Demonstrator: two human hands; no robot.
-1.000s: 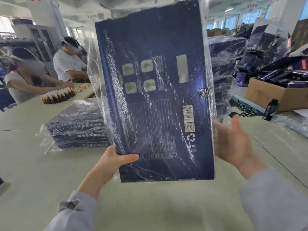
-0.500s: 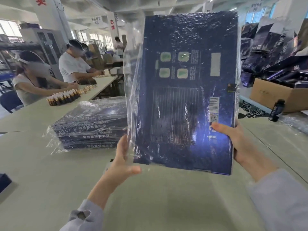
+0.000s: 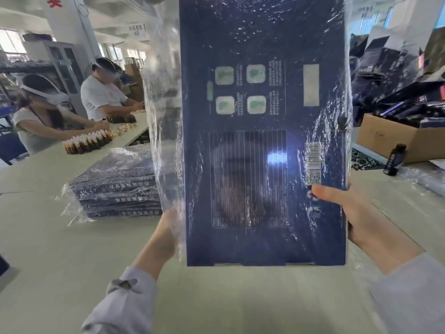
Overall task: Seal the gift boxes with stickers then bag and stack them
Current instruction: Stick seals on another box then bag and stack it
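While I held the dark blue gift box (image 3: 262, 141) up above the pale table (image 3: 216, 297), its long axis stood upright, one short edge pointing down at the tabletop and the other running past the top of the view. Its printed face, with four green squares and a barcode label, was turned toward me. A clear plastic bag (image 3: 163, 116) wrapped it, with slack film bulging out to the left. My left hand (image 3: 166, 235) gripped the box's lower left edge through that film, fingers hidden behind it. My right hand (image 3: 361, 218) clamped the lower right edge, thumb pressed on the front just below the barcode, fingers behind. To the left, a stack of bagged boxes (image 3: 115, 186) lay flat on the table.
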